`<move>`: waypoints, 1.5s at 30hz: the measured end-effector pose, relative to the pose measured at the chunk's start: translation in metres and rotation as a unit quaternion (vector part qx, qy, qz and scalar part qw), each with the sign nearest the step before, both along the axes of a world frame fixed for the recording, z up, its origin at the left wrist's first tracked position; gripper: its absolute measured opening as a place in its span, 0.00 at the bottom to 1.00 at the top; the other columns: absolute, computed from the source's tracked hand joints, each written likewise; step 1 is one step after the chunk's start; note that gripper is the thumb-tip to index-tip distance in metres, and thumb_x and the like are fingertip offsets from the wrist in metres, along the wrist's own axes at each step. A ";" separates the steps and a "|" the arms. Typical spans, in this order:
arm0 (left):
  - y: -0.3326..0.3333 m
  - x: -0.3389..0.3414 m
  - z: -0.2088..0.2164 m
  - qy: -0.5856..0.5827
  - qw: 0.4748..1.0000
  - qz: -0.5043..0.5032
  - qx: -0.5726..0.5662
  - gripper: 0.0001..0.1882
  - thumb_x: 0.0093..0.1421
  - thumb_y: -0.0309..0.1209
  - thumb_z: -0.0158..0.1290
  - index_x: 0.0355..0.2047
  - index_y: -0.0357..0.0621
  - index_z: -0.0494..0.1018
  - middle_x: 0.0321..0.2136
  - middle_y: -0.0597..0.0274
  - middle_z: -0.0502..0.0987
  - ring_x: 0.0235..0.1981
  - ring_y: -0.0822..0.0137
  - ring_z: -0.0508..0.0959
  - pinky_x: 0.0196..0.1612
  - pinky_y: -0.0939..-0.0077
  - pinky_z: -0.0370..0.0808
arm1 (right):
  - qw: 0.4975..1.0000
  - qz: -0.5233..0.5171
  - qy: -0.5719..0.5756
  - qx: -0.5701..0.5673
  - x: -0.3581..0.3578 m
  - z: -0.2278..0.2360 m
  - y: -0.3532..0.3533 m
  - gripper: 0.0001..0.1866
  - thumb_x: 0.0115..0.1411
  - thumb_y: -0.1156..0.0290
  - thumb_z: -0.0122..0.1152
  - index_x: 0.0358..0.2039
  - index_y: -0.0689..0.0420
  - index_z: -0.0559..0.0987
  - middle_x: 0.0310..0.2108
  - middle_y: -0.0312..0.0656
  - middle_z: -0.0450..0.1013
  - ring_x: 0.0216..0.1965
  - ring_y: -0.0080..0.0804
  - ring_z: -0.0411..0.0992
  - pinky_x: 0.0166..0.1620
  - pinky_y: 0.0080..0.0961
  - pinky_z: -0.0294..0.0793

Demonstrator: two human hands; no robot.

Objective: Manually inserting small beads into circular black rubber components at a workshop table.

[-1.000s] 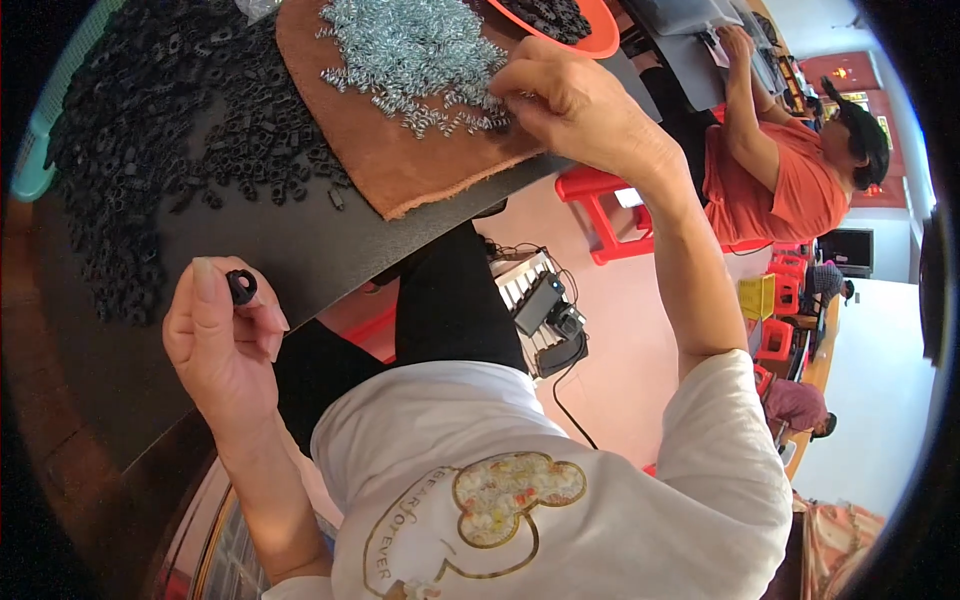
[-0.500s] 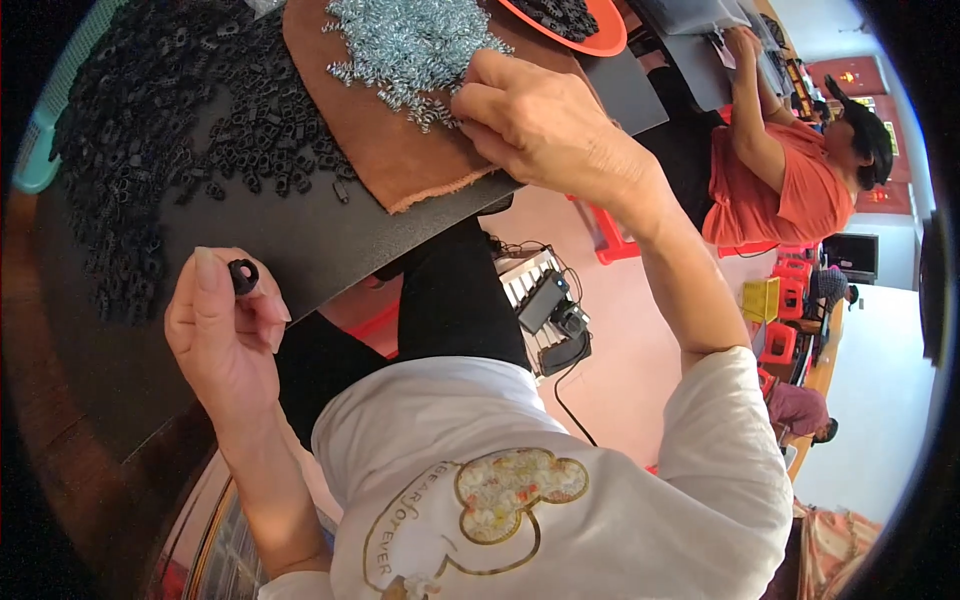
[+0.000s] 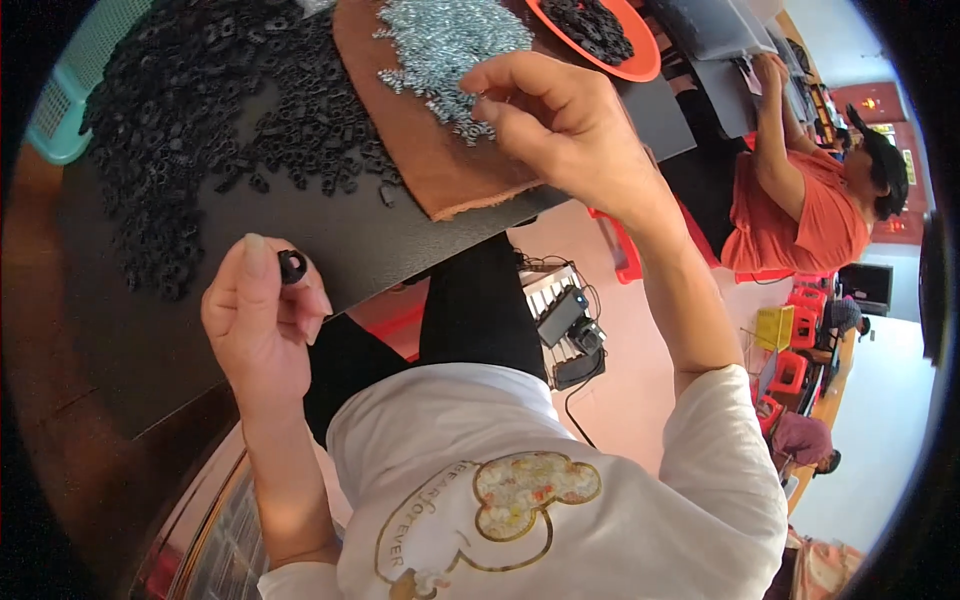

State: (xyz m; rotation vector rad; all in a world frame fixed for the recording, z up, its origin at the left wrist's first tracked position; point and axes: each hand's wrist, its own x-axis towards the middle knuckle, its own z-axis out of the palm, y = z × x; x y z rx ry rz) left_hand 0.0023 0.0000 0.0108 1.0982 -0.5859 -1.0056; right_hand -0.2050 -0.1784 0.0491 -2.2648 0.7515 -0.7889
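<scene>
Between thumb and fingers, my left hand grips a small black plastic part with a round, hollow end facing up. It is held over the near edge of the dark table. My right hand is above the near side of a heap of small silvery coil springs. Its thumb and forefinger are curled toward each other in a pinch; whatever is between the tips is too small to make out. The springs lie on a brown cloth-like sheet. Left of the sheet spreads a large pile of small black plastic parts.
An orange-red dish of black parts stands beyond my right hand. A green plastic basket is at the far left. At the right, a person in an orange shirt works at another table. Electronic devices with cables lie below the table edge.
My right hand has lifted slightly off the spring heap, its thumb and forefinger more visible. My left hand keeps hold of the black part. The whole view has shifted a little.
</scene>
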 end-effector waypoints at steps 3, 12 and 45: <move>-0.001 0.000 0.000 0.014 1.000 0.014 0.011 0.18 0.69 0.41 0.48 0.28 0.40 0.72 0.17 0.63 0.71 0.14 0.78 0.67 0.14 0.86 0.58 | 0.978 0.036 -0.069 0.192 0.020 0.002 0.013 0.08 0.56 0.76 0.58 0.36 0.65 0.78 0.25 0.40 0.74 0.24 0.23 0.73 0.29 0.21 0.74; -0.002 -0.001 0.007 0.054 0.997 0.040 0.023 0.20 0.70 0.41 0.44 0.26 0.41 0.72 0.16 0.64 0.71 0.12 0.78 0.64 0.14 0.85 0.56 | 0.905 0.147 -0.168 0.361 0.085 0.000 0.066 0.05 0.60 0.75 0.62 0.33 0.65 0.80 0.24 0.36 0.77 0.22 0.17 0.72 0.26 0.16 0.71; 0.020 0.025 0.002 -0.006 0.997 -0.075 -0.033 0.14 0.71 0.34 0.44 0.41 0.34 0.72 0.27 0.61 0.78 0.21 0.78 0.69 0.26 0.85 0.68 | 0.967 0.213 -0.137 -0.015 0.098 -0.011 0.071 0.11 0.56 0.76 0.62 0.40 0.63 0.78 0.26 0.45 0.70 0.25 0.42 0.72 0.27 0.34 0.74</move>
